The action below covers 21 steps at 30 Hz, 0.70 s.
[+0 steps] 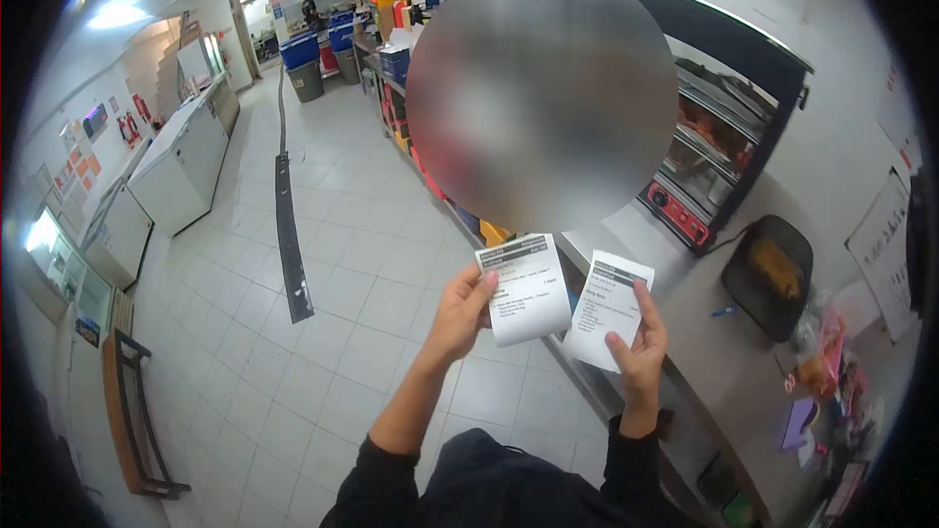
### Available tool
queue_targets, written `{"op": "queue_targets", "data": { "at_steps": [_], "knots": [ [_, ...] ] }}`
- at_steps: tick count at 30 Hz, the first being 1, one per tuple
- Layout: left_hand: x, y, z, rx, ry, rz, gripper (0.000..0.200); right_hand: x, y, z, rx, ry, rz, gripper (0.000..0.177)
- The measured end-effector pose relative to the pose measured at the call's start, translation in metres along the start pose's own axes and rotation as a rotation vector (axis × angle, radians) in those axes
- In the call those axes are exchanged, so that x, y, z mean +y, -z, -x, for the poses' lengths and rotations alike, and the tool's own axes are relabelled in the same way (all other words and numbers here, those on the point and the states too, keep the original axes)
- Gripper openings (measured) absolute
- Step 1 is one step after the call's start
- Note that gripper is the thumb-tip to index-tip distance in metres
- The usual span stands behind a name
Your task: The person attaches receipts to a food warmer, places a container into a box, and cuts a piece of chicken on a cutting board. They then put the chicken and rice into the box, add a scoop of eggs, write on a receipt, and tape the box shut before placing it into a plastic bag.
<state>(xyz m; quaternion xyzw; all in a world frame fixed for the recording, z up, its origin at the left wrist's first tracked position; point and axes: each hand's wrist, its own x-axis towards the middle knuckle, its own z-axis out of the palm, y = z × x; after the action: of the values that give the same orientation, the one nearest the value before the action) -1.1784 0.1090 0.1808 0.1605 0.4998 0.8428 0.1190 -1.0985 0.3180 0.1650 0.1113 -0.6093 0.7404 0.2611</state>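
Note:
My left hand pinches the left edge of a white printed receipt, whose lower end curls. Dark header bars and lines of small text show on it. In my right hand is a second printed receipt, held along its right side between thumb and fingers. Both slips are raised in front of my body, side by side and tilted, with a narrow gap between them. The steel counter's edge lies below and to the right of the slips.
A glass-fronted warming cabinet stands on the steel counter, near a black chair-like object and a purple tape dispenser. White chest freezers line the left wall. A black cable cover crosses the tiled floor. A large blurred circle hides the centre.

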Motion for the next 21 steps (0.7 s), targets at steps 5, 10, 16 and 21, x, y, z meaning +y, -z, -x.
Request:
{"op": "queue_targets", "data": {
  "at_steps": [5,10,16,21],
  "knots": [
    [0.017,0.029,-0.096,-0.028,-0.029,-0.126,0.032,0.038,-0.005,-0.103,-0.113,0.065,-0.068,0.074],
    [0.033,0.064,-0.208,-0.12,-0.069,-0.188,0.032,0.079,-0.006,-0.196,-0.041,0.114,0.02,0.078],
    [0.045,0.083,-0.346,-0.309,-0.065,-0.146,0.032,0.113,0.015,-0.294,0.134,0.214,0.232,0.08],
    [0.042,0.076,-0.45,-0.486,-0.017,-0.116,0.031,0.13,0.033,-0.348,0.243,0.247,0.321,0.082]
  ]
}}
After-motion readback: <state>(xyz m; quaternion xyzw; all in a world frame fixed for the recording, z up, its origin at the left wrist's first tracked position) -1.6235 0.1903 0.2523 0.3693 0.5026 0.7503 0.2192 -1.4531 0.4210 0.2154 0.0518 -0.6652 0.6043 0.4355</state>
